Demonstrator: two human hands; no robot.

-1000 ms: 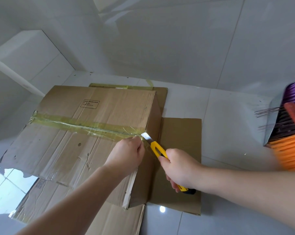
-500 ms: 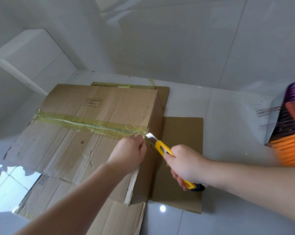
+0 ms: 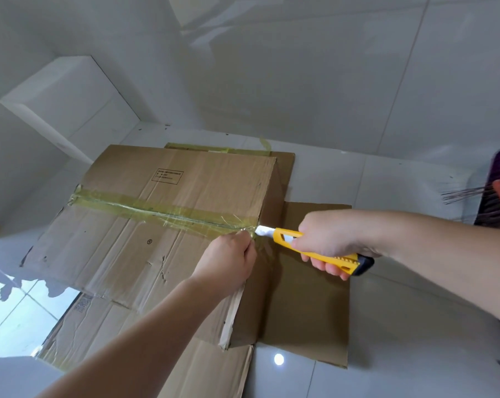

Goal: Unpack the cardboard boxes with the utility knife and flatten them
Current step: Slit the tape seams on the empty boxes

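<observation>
Still sealed: cardboard box, yellowed tape wrinkled.

The cardboard box is brown and creased, w/ small tears, and stands on the white floor. Its top flaps are closed; a strip of yellowish clear tape runs along the seam betw. them, wrinkled near the right edge. A small printed label is on the far flap. Flattened cardboard sheets lie under and beside the box. The utility knife has a yellow body and black end; its blade touches the tape end at the box's right edge.
</observation>
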